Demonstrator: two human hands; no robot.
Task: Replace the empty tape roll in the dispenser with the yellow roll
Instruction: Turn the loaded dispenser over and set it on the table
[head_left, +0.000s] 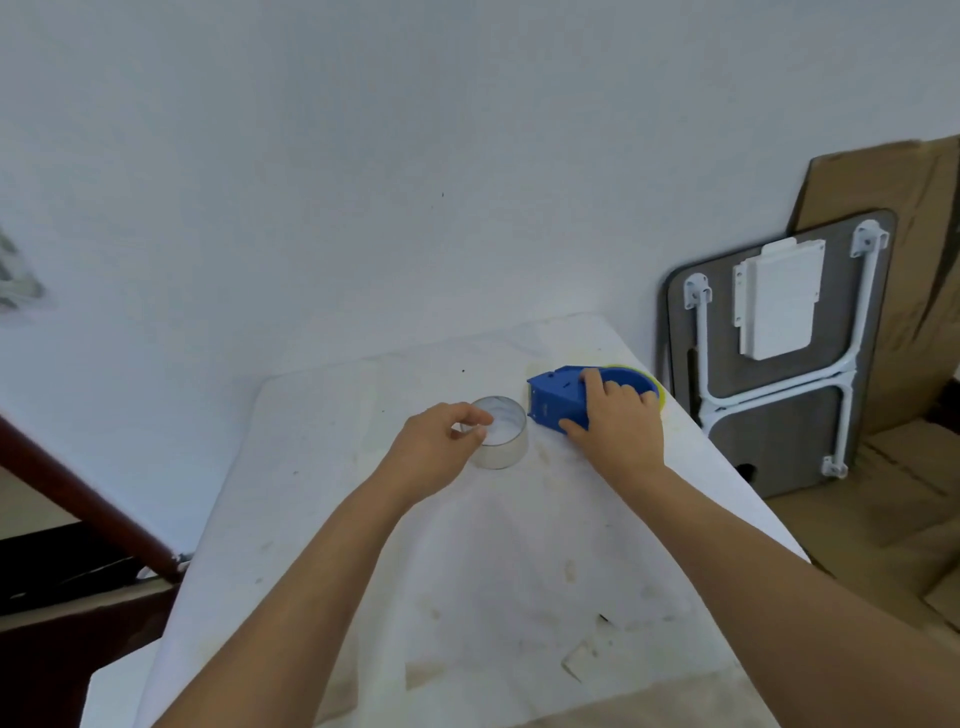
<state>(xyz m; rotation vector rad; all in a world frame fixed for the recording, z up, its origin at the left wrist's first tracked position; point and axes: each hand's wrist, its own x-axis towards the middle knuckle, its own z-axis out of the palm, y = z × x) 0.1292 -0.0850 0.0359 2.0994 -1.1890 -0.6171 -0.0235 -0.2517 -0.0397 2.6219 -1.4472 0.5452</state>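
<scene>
A blue tape dispenser (558, 397) lies on its side on the white table (467, 571) near the far right edge. A thin arc of the yellow roll (660, 395) shows behind it, mostly hidden by the dispenser and my hand. My right hand (615, 421) rests over the dispenser, fingers wrapped on its body. To the left stands the empty grey roll core (506, 434), upright on the table. My left hand (441, 447) pinches the core's near rim between thumb and fingers.
A folded grey table with white legs (779, 353) leans against the wall at the right, with cardboard (914, 218) behind and under it. A dark red wooden rail (88, 499) runs at the left. Scraps of tape (582, 657) lie near the table's front.
</scene>
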